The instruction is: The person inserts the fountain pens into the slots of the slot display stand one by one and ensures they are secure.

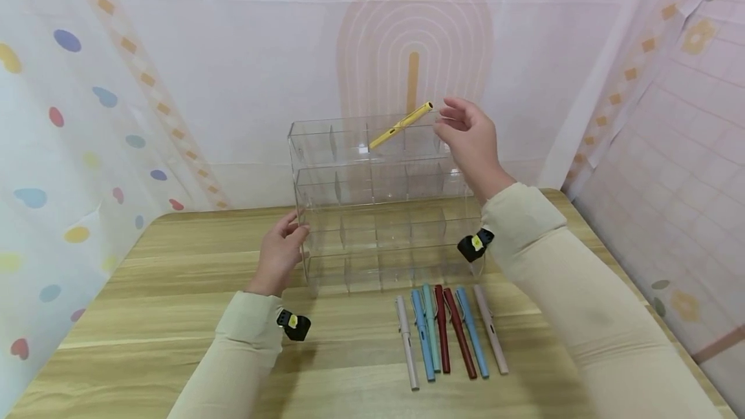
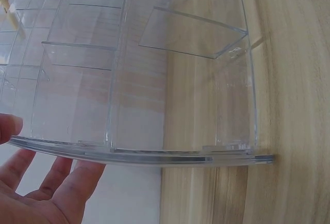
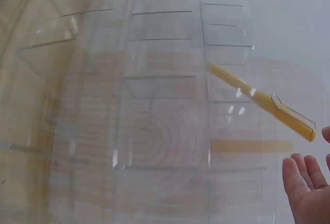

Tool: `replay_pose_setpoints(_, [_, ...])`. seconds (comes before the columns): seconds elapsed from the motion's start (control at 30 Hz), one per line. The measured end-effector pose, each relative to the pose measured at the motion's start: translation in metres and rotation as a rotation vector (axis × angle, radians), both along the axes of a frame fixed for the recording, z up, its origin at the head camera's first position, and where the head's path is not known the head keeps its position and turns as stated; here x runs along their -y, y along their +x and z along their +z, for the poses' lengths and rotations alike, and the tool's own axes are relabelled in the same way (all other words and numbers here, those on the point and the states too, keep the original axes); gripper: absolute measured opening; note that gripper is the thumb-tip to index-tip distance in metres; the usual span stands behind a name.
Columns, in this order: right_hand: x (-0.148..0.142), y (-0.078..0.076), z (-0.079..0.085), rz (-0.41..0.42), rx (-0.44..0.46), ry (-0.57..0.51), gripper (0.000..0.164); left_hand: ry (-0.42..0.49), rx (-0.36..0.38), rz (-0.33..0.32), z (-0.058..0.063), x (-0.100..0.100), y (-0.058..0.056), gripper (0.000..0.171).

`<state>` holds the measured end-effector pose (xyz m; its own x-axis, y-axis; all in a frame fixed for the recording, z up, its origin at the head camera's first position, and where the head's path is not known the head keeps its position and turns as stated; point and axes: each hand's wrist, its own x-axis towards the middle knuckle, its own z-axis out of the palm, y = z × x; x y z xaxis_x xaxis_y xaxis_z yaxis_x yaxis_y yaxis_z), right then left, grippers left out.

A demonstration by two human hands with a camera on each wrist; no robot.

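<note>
In the head view, a yellow pen [image 1: 401, 125] is slanting across the top tier of the clear rack [image 1: 375, 204] — clip end rising rightward, just left of the right hand [image 1: 468, 134], whose fingers are parting and gripping nothing. That hand is hovering nearest; the left hand [image 1: 281, 254] is holding the rack's left side. Seven more pens [image 1: 442, 328] are lying in front on the table [image 1: 174, 290].

The left wrist view is showing thumb and fingers pinching the rack's side between them.

In the right wrist view, the fingers are hanging apart from the clip end — the exact compartment isn't showing clearly.
</note>
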<state>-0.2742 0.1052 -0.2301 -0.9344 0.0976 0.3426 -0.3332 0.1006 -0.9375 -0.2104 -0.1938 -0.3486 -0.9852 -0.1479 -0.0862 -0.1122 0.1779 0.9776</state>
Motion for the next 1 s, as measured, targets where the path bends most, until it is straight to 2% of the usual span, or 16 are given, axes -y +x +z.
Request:
replay_pose_setpoints(0.33, [-0.04, 0.022, -0.017, -0.057, 0.03, 0.022, 0.045, 0.007, -0.005, -0.008, 0.002, 0.001, 0.003, 0.053])
replay_pose_setpoints(0.57, [-0.069, 0.037, -0.037, -0.096, 0.06, -0.026, 0.043, 0.006, -0.005, -0.003, 0.002, 0.002, 0.002, 0.053])
replay_pose_setpoints(1.0, [-0.099, 0.065, -0.089, -0.085, 0.174, 0.114, 0.04, 0.002, 0.004, 0.006, 0.0, 0.003, 0.0, 0.053])
